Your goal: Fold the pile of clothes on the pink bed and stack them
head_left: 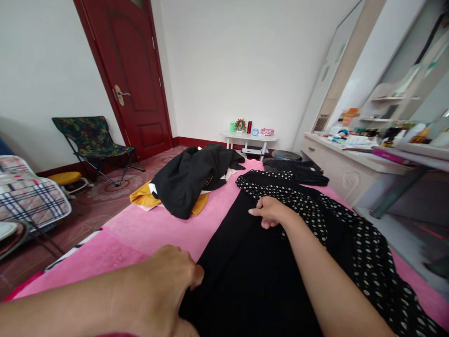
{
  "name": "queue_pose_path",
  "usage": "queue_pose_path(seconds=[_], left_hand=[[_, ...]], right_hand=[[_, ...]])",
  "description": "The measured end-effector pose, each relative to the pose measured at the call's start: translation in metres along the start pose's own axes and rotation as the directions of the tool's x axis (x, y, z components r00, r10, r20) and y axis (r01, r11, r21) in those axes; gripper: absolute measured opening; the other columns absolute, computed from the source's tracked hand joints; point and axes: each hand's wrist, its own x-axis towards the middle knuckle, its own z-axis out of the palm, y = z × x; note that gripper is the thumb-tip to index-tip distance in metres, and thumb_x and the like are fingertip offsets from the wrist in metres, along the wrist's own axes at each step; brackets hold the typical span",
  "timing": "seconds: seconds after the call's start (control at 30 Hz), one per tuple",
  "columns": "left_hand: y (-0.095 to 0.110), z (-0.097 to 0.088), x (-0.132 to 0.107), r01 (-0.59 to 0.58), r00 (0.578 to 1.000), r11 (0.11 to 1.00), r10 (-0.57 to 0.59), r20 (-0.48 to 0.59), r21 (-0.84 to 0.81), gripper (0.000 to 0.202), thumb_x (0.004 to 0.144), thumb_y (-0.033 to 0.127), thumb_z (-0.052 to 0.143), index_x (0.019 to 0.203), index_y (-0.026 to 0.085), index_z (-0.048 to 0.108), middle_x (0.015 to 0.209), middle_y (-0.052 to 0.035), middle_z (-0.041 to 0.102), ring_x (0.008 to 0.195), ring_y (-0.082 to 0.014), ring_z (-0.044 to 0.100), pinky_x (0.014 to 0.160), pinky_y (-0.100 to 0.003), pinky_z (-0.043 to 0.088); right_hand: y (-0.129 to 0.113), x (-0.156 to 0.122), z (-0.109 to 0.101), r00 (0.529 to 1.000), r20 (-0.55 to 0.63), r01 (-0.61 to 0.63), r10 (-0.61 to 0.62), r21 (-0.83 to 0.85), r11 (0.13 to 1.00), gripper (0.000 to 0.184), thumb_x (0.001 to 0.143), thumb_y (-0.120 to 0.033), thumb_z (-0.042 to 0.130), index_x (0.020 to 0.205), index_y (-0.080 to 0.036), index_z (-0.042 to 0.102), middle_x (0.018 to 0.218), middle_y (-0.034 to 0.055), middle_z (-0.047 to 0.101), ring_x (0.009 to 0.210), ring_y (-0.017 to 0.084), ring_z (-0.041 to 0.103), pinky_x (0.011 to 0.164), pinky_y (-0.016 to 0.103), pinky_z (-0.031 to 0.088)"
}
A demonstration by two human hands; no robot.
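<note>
A smooth black garment (252,285) is spread on a pink plush bedspread (206,229), its long axis running away from the camera. Its near left edge is gripped by the left hand (163,281), the nearer one, the cloth lying to the right. Farther up it is touched by the curled right hand (271,213); whether fabric is pinched there cannot be told. White-dotted black fabric (372,248) is rumpled alongside; beyond, a dark sweatshirt (189,178) is heaped over mustard cloth (143,194).
</note>
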Motion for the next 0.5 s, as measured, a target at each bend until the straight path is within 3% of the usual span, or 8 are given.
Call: queue_pose_path(seconds=[0.1,0.17,0.27,0.33,0.37,0.43,0.5], left_hand=[[0.01,0.008,-0.001,0.032,0.999,0.995,-0.03,-0.026,0.092,0.03,0.064,0.036,0.066,0.09,0.02,0.066,0.08,-0.0076,0.064,0.07,-0.024,0.058,0.063,-0.032,0.041],[0.008,0.012,0.005,0.006,1.0,0.996,-0.003,-0.031,0.095,0.024,0.064,0.026,0.06,0.087,0.021,0.066,0.078,-0.006,0.063,0.07,-0.0226,0.058,0.063,-0.032,0.042],[-0.004,0.011,0.017,-0.076,0.997,0.995,0.076,-0.008,-0.058,0.013,0.062,0.02,0.056,0.074,0.02,0.061,0.063,0.0015,0.056,0.055,-0.0139,0.049,0.052,-0.024,0.036],[-0.011,0.009,0.023,-0.118,0.993,0.975,0.119,-0.004,-0.19,0.007,0.062,0.017,0.054,0.068,0.019,0.055,0.056,0.0049,0.049,0.049,-0.0098,0.042,0.045,-0.021,0.03],[-0.014,0.008,0.024,-0.125,0.992,0.963,0.127,-0.006,-0.239,0.006,0.061,0.016,0.054,0.067,0.019,0.053,0.056,0.0057,0.047,0.048,-0.0087,0.04,0.043,-0.02,0.028],[-0.018,0.007,0.027,-0.125,0.991,0.945,0.131,-0.003,-0.303,0.008,0.06,0.015,0.054,0.064,0.019,0.048,0.056,0.0065,0.044,0.049,-0.0076,0.038,0.042,-0.018,0.026],[-0.019,0.004,0.029,-0.112,0.991,0.923,0.134,0.032,-0.369,0.011,0.06,0.016,0.054,0.062,0.019,0.044,0.056,0.007,0.041,0.05,-0.0069,0.037,0.041,-0.018,0.025]], right_hand=[[-0.003,0.002,0.01,0.987,-0.16,-0.007,0.003,-0.024,1.0,0.042,0.077,-0.046,0.062,0.107,-0.017,0.056,0.047,0.0001,0.062,0.045,0.019,0.062,0.052,0.03,0.048],[-0.004,0.003,0.008,0.955,-0.294,0.002,-0.023,-0.072,0.997,0.036,0.078,-0.044,0.061,0.106,-0.021,0.058,0.053,-0.0007,0.065,0.053,0.018,0.064,0.06,0.03,0.05],[0.001,0.005,-0.001,0.831,-0.546,0.025,-0.104,-0.151,0.988,0.019,0.081,-0.037,0.057,0.095,-0.025,0.064,0.082,0.003,0.07,0.08,0.019,0.067,0.075,0.031,0.048],[0.008,0.011,-0.006,0.72,-0.678,0.041,-0.149,-0.173,0.984,0.02,0.082,-0.03,0.054,0.098,-0.025,0.064,0.104,0.0047,0.066,0.095,0.021,0.064,0.082,0.03,0.047],[0.012,0.015,-0.008,0.69,-0.706,0.051,-0.161,-0.174,0.983,0.024,0.082,-0.027,0.053,0.103,-0.024,0.063,0.111,0.005,0.064,0.099,0.021,0.062,0.084,0.03,0.046],[0.016,0.028,-0.01,0.699,-0.696,0.066,-0.167,-0.17,0.983,0.032,0.082,-0.028,0.054,0.113,-0.023,0.059,0.119,0.0057,0.06,0.101,0.021,0.061,0.085,0.03,0.045],[0.013,0.044,-0.013,0.758,-0.628,0.081,-0.177,-0.179,0.981,0.044,0.081,-0.035,0.057,0.122,-0.022,0.054,0.121,0.0072,0.06,0.103,0.022,0.061,0.086,0.032,0.046]])
